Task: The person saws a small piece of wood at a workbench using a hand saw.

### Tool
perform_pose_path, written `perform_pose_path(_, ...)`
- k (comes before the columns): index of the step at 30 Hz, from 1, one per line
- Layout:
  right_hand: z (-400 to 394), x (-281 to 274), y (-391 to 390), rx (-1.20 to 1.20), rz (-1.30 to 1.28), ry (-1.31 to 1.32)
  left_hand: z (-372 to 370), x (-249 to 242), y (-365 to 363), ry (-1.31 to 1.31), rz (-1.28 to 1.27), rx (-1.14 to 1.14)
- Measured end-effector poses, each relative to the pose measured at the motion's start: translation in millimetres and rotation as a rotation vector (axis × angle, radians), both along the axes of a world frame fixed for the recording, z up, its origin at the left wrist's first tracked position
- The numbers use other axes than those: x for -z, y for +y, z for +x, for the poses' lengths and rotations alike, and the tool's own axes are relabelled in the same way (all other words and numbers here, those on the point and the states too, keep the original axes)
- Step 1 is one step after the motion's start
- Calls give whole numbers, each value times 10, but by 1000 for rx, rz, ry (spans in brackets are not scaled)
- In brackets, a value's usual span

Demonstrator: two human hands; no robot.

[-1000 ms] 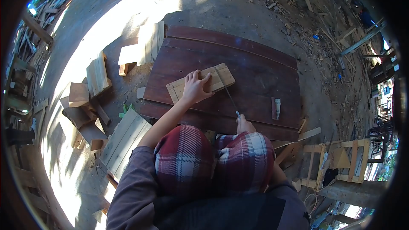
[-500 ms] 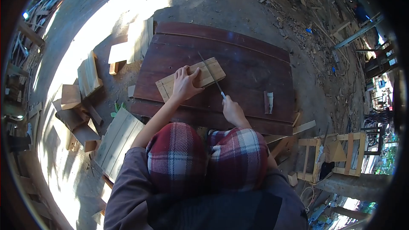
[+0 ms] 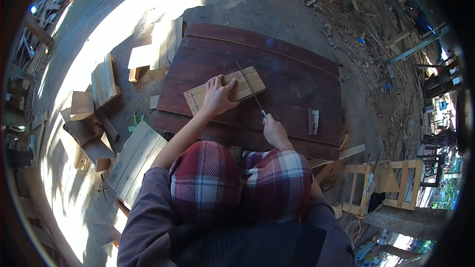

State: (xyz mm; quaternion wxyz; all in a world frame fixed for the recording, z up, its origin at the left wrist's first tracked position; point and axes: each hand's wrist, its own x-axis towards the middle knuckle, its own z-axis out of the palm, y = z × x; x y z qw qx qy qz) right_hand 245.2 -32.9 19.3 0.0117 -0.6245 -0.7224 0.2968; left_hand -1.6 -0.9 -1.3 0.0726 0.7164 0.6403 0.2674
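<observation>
A pale wooden plank piece (image 3: 247,84) lies on a dark reddish-brown board (image 3: 297,89) on the ground. My left hand (image 3: 216,95) presses flat on the plank's left half. My right hand (image 3: 273,131) grips the handle of a thin saw (image 3: 250,89). Its blade lies across the plank's right part, pointing away from me. My knees in plaid cloth fill the lower middle of the view.
A small pale strip (image 3: 313,120) rests on the dark board to the right. Wooden offcuts and slatted pieces (image 3: 101,84) are scattered on the left. A slatted panel (image 3: 133,160) lies by my left knee. A small wooden frame (image 3: 383,188) stands at right. Debris covers the far ground.
My right hand pushed the saw forward across the plank from a drawn-back position near my knee. Over the last half second it barely moved. My left hand stayed on the plank.
</observation>
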Motion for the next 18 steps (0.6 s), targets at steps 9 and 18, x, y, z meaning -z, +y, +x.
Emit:
perform_pose_path(9,242,83,-67,15,0,80,15,-37,2,-25,-61,-37)
perform_pose_path(18,370,-62,-222,70,-51,11,-10,46,31,-7,-23,-47)
